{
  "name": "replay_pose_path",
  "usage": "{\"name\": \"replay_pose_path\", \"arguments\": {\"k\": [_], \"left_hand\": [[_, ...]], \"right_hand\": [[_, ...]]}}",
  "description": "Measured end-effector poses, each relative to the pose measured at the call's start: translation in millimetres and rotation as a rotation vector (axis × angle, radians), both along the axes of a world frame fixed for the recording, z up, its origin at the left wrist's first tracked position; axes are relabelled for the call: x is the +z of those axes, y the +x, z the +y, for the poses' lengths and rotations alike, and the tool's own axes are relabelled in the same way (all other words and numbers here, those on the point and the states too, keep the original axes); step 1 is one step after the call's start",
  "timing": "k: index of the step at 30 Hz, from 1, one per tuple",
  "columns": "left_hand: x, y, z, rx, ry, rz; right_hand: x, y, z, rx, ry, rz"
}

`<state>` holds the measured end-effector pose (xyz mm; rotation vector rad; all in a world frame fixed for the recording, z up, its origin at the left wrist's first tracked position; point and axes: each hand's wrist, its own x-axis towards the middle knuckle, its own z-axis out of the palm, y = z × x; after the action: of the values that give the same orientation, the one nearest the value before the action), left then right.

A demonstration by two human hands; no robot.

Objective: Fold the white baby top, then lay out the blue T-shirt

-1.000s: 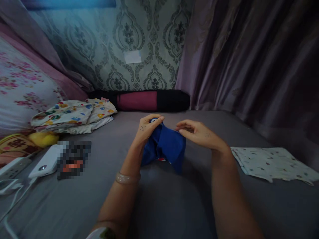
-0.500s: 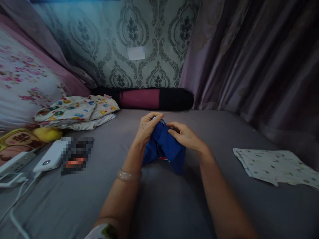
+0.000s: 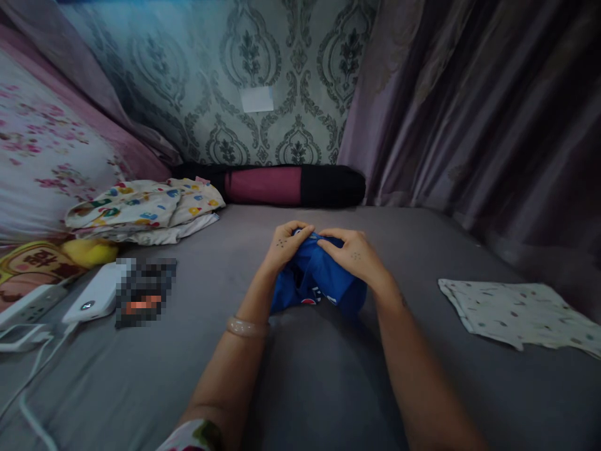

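Observation:
A bunched blue garment (image 3: 310, 275) with a small red and white print on its lower part hangs between my hands, just above the bed. My left hand (image 3: 286, 243) pinches its upper edge between thumb and fingers. On the other side, my right hand (image 3: 350, 250) grips the same edge, with the thumb on the near side. The thumbs of both hands almost meet at the top. What kind of garment it is cannot be made out, as it is crumpled and partly covered by my fingers.
Grey sheet (image 3: 225, 275) covers the bed. Folded patterned clothes (image 3: 150, 207) lie at the left, a white patterned cloth (image 3: 521, 313) at the right. A white power bank (image 3: 98, 294), cables and a power strip (image 3: 32, 307) sit at left. A black and maroon bolster (image 3: 272, 186) lies along the wall.
My right hand has shifted slightly and now grips the top edge closer to my left hand. The blue garment has spread to the right, and more of its print shows.

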<state>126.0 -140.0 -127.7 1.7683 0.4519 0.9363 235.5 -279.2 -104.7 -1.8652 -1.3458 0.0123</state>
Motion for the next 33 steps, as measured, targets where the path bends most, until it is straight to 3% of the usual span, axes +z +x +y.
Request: {"name": "replay_pose_path", "arguments": {"k": [3,8,13,19,22,28,33], "left_hand": [[-2.3,2,0,-0.013,0.022,0.003],[-2.6,0,-1,-0.096,0.005,0.022],[4.9,-9,0,-0.211,-0.058,0.012],[10.9,-17,10,-0.049,-0.110,0.021],[12.7,-22,14,-0.027,-0.124,0.046],[13.1,-23,10,-0.093,0.020,0.182],[-3.0,-16,10,-0.071,0.262,0.305]], "right_hand": [[-2.5,4,3,-0.040,0.050,-0.051],[-3.2,14,6,0.011,0.266,-0.023],[1.6,26,0,-0.113,0.420,0.069],[5.5,40,-11,-0.273,0.503,0.064],[4.8,45,-13,-0.300,0.506,0.056],[3.7,49,-14,-0.324,0.519,0.042],[6.5,47,-16,-0.281,0.544,0.043]]}}
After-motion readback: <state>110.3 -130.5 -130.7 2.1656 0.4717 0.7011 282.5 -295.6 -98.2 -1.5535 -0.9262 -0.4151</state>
